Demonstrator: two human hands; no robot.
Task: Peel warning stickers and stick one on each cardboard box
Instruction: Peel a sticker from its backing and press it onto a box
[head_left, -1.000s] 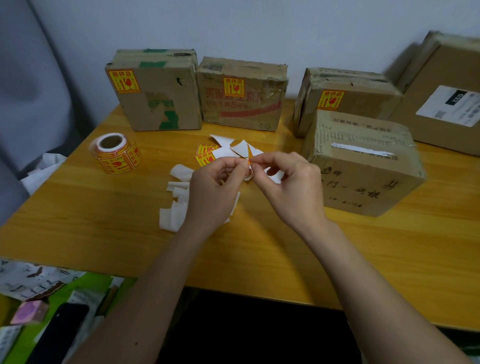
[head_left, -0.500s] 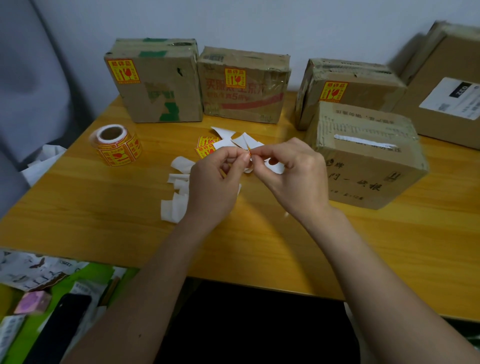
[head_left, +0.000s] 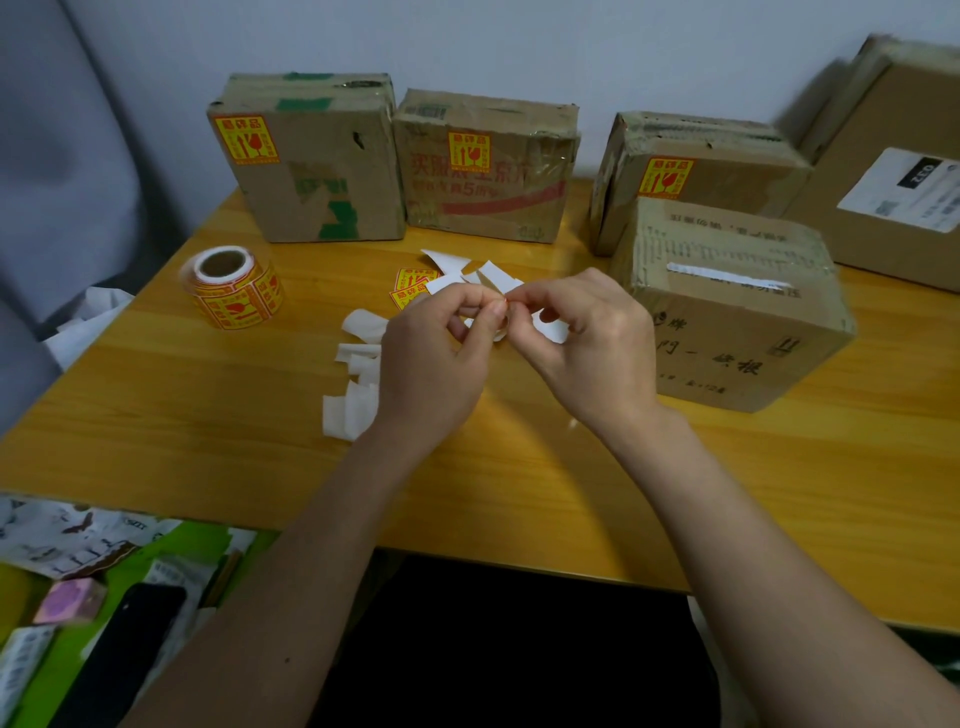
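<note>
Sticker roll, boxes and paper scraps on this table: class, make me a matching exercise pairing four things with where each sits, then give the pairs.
Things
1. sticker roll
2. green-taped box
3. box with no warning sticker showing
4. white backing scraps

Places
A. right of the hands, nearest the person
B. back row, far left
C. on the table by the left hand
D. left part of the table, standing alone

Pairs: 1-D, 2-B, 3-A, 4-C
</note>
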